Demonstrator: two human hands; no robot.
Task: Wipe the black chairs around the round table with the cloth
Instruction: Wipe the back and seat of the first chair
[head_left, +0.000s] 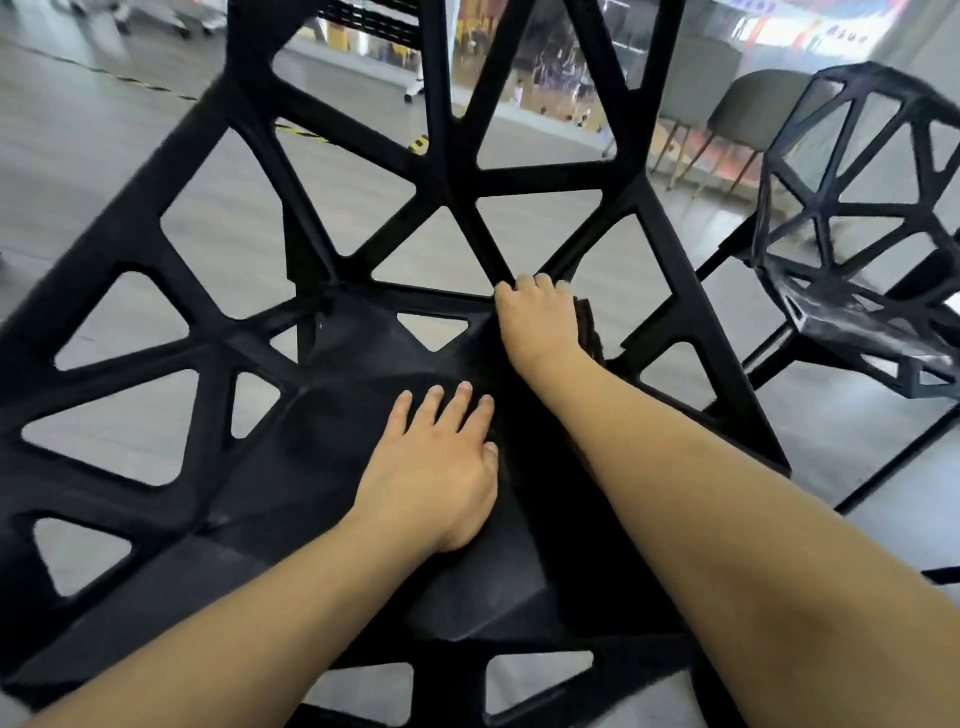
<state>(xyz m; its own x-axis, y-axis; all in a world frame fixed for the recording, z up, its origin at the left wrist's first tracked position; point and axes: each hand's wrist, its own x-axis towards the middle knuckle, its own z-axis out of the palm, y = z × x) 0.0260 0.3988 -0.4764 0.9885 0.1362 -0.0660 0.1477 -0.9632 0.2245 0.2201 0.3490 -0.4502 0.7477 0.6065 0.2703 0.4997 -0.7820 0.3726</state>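
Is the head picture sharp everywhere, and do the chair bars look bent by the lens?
Head view: the hands, left and right, and the near chair are fairly sharp; the second chair and the background are blurred; the wide lens bows the outer bars; the light is soft and even.

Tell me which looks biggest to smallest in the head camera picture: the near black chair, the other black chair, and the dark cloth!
1. Near black chair, though closeness to the camera inflates it.
2. Other black chair.
3. Dark cloth, mostly hidden under the right hand.
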